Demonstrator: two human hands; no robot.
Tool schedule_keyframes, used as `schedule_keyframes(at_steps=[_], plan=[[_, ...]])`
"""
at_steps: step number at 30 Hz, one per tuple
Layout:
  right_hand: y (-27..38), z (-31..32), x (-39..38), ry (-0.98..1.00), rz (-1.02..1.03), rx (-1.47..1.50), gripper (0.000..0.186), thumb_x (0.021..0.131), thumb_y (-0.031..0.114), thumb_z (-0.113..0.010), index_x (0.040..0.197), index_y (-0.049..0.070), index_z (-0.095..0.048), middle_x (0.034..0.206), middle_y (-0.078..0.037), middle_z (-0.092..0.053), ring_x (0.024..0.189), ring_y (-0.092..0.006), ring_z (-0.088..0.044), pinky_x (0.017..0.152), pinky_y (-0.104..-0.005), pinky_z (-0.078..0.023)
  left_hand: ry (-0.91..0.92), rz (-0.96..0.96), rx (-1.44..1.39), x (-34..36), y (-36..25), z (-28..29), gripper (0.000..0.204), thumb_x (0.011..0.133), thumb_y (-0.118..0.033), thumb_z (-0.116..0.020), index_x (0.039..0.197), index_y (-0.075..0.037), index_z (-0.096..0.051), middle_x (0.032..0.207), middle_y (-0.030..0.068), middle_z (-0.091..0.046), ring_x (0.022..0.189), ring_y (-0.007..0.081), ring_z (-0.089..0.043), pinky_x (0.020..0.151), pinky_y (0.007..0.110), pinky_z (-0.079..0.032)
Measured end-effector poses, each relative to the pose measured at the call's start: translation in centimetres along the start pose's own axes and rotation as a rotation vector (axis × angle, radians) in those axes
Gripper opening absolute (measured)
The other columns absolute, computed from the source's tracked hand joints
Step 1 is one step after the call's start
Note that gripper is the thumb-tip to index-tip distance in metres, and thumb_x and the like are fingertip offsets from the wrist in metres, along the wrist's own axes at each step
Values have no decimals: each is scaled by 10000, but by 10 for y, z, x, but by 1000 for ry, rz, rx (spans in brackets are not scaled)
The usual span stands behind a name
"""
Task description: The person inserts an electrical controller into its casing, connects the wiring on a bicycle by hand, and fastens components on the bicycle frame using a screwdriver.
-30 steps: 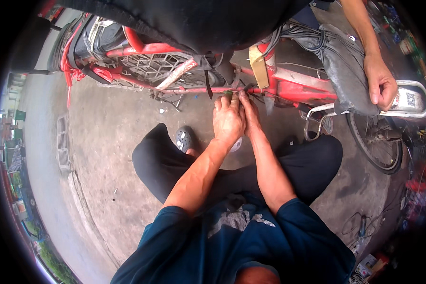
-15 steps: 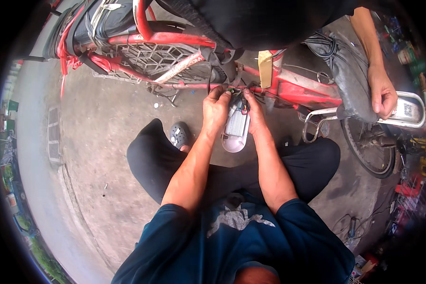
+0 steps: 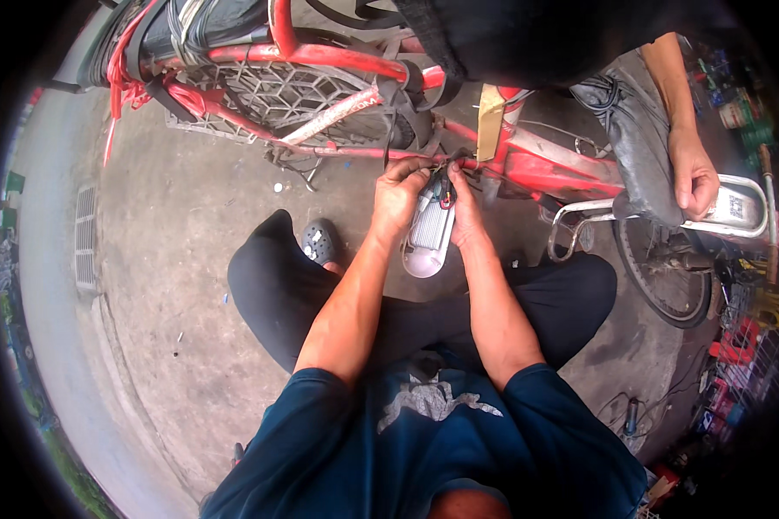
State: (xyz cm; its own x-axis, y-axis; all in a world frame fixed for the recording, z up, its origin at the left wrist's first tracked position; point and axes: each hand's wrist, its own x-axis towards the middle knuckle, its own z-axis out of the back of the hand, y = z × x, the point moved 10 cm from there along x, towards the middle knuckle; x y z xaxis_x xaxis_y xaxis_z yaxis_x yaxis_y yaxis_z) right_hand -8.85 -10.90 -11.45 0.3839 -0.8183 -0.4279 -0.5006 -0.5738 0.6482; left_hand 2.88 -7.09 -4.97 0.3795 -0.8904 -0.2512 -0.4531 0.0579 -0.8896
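The left hand (image 3: 396,199) and right hand (image 3: 467,210) now stand apart, exposing the white casing (image 3: 427,240) largely covered earlier. Whether either pinches wires (image 3: 447,195) cannot be determined.

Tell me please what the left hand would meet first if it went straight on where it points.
The left hand would probably meet the red frame tube first, just beyond it in the picture, though depth is unclear.

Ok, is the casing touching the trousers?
Apart. The head view shows floor between the casing's rounded lower end and the trousers.
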Motion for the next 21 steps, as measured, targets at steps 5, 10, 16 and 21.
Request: schedule_keyframes(at_steps=[5, 10, 16, 21], plan=[[6, -7, -4, 27, 21, 5, 379, 895, 396, -626, 1131, 102, -592, 1038, -16, -605, 941, -144, -571, 842, -312, -471, -19, 19, -131, -1, 6, -1, 263, 874, -33, -580, 1119, 59, -608, 1041, 108, -649, 886, 146, -603, 795, 263, -484], [3, -5, -1, 1, 24, 73, 290, 880, 383, -639, 1010, 124, -619, 925, -2, -648, 827, -135, -620, 761, -320, -511, -49, 47, -90, -4, 4, 1, 254, 880, -40, -571, 1107, 66, -612, 987, 100, -659, 844, 136, -598, 763, 261, -487], [-6, 5, 6, 59, -19, 84, 365, 895, 377, -619, 1135, 103, -590, 1051, -3, -597, 955, -143, -564, 852, -311, -468, -85, 18, -26, -7, 0, 6, 250, 883, -72, -578, 1094, 52, -629, 968, 73, -652, 859, 128, -570, 788, 255, -451], [-8, 15, 10, 28, -6, 13, 417, 877, 414, -632, 1143, 96, -585, 1057, -6, -590, 948, -134, -559, 835, -307, -470, -130, 23, 31, -9, -6, 5, 239, 889, -114, -590, 1062, 43, -641, 927, 60, -652, 835, 123, -553, 767, 257, -433]])
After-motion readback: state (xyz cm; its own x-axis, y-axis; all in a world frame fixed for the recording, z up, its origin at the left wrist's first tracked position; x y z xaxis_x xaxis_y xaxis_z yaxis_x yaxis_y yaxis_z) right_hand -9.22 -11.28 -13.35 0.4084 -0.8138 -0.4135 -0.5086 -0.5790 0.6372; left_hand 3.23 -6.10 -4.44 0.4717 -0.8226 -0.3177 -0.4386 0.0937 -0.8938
